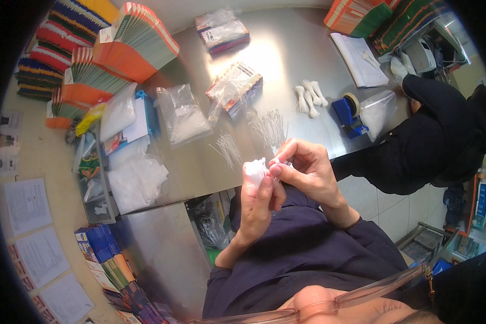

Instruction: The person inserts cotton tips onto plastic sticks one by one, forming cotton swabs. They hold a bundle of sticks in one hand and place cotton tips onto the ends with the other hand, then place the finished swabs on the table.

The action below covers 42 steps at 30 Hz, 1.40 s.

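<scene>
My left hand (257, 204) is closed around a bunch of thin white strips (256, 169), which look like cable ties, with their ends showing above the fist. Thumb and forefinger of my right hand (312, 174) pinch a small white end right beside that bunch. Just beyond my hands, on the metal table (200, 175), lies a loose fan of thin white strips (271, 127). A smaller loose group (228, 149) lies to its left. Farther right are several gathered white bundles (309, 97). The lower part of the held bunch is hidden by my fingers.
A clear bag of white strips (184, 116) and a plastic-wrapped box (236, 86) lie on the table. A blue tape dispenser (349, 116) and an open notebook (360, 60) are at right. Orange folded card stacks (129, 46) stand at far left. Another person's dark sleeve (437, 124) reaches in at right.
</scene>
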{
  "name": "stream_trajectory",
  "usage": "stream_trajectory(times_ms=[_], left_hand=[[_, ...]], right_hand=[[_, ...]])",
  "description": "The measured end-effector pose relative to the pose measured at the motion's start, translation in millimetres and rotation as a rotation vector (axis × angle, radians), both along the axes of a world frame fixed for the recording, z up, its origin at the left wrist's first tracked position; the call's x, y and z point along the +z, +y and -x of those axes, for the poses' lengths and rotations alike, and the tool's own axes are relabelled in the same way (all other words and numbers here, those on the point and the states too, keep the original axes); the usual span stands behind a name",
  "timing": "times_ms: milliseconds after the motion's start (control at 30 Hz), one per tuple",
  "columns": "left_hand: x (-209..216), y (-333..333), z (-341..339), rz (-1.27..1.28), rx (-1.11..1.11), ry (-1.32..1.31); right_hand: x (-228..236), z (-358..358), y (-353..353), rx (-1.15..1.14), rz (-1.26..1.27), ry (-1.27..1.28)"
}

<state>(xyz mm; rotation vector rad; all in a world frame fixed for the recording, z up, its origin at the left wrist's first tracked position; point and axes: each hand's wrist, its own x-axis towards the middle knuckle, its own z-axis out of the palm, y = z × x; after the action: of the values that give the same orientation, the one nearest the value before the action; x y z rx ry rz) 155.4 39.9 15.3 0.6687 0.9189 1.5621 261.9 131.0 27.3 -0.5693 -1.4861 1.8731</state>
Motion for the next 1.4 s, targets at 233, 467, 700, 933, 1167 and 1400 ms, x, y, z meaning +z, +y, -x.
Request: stream_trajectory(times_ms=[233, 467, 700, 933, 1167, 1400], left_hand=[[-0.6, 2.0, 0.5, -0.030, -0.063, -0.004], [-0.9, 1.1, 0.6, -0.021, -0.048, -0.006], [-0.7, -0.2, 1.7, -0.001, -0.042, -0.042], [2.3, 2.9, -0.9, 0.022, -0.065, 0.063], [5.5, 2.8, -1.6, 0.076, -0.016, 0.057], [3.2, 0.1, -3.3, 0.065, 0.026, 0.048]], right_hand=[[6.6, -1.0, 4.5, 0.002, -0.022, -0.048], [5.6, -1.1, 5.3, -0.013, -0.031, -0.037], [3.3, -2.5, 4.6, 0.034, 0.149, 0.036], [4.8, -3.5, 4.7, 0.004, -0.107, -0.197], [-1.5, -1.8, 2.4, -0.016, 0.043, -0.050], [2.1, -5.7, -0.5, 0.009, 0.202, -0.041]])
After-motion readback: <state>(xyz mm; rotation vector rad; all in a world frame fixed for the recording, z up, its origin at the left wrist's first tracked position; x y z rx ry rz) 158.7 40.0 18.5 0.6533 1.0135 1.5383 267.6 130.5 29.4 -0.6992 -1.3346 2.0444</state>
